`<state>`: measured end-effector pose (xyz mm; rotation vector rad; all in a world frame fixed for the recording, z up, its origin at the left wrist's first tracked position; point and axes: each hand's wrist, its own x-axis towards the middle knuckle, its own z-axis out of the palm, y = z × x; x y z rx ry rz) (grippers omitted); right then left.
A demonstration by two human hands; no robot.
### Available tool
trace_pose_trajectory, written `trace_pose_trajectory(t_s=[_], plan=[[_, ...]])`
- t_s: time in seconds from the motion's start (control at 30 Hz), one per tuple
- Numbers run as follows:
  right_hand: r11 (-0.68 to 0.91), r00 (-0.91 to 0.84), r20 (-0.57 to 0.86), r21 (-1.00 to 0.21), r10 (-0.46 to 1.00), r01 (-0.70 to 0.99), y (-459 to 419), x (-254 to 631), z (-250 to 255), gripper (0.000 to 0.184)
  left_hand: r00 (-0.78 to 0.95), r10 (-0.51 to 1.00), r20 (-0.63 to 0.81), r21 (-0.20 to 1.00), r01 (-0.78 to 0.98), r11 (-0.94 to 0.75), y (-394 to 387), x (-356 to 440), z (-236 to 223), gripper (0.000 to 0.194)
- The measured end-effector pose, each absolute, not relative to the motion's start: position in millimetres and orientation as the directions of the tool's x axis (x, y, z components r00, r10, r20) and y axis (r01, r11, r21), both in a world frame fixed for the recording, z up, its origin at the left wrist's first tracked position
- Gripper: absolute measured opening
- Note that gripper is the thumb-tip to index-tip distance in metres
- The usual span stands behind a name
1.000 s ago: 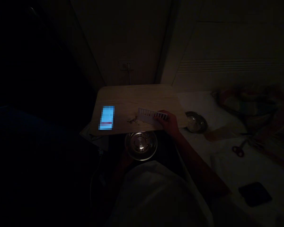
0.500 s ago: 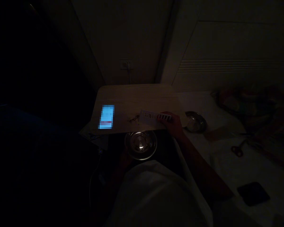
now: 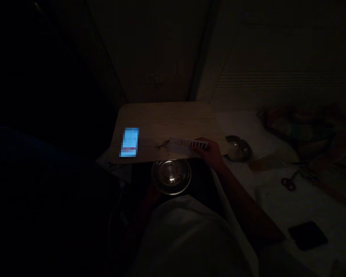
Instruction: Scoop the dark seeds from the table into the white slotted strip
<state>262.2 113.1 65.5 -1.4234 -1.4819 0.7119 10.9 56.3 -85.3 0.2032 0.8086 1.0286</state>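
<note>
One right hand (image 3: 212,152) grip grasping one white slotted tray (image 3: 187,144), two steel bowls (image 3: 171,176), one lit phone (image 3: 129,142), left hand unseen

Darkness is swallowing the left hand (image 3: 151,192) beneath the steel bowl (image 3: 171,176); its grip is unreadable. The small crumbs (image 3: 161,145) on the counter (image 3: 173,119) are staying unidentifiable.

A pale slotted tray (image 3: 187,144) lies flat on the board's near edge.

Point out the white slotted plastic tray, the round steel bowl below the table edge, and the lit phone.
White slotted plastic tray (image 3: 187,144), head view, slotted top.
Round steel bowl (image 3: 171,176), head view, inside.
Lit phone (image 3: 129,142), head view, screen.
</note>
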Motion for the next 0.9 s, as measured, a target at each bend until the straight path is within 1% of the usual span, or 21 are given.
trace_pose_trajectory(t_s=[0.17,0.3,0.43,0.6,0.73,0.9], plan=[[0.157,0.121,0.227,-0.893,0.966,0.421,111,260,69,0.022,0.266,0.833,-0.486,0.510,-0.688,0.517,54,11,-79,0.040],[0.149,0.101,0.207,-0.900,0.973,0.410,107,258,73,0.022,0.236,0.848,-0.475,0.530,-0.692,0.490,53,8,-76,0.036],[0.121,0.130,0.192,-0.897,0.973,0.424,103,258,74,0.022,0.208,0.857,-0.472,0.550,-0.691,0.470,54,8,-77,0.032],[0.105,0.168,0.188,-0.907,0.968,0.408,101,259,72,0.021,0.226,0.847,-0.482,0.552,-0.672,0.494,55,12,-78,0.036],[0.099,0.164,0.179,-0.908,0.970,0.407,99,259,70,0.020,0.221,0.852,-0.474,0.574,-0.656,0.490,54,7,-76,0.034],[0.099,0.212,0.195,-0.914,0.957,0.394,100,258,68,0.020,0.213,0.858,-0.468,0.596,-0.641,0.484,54,4,-72,0.036]])
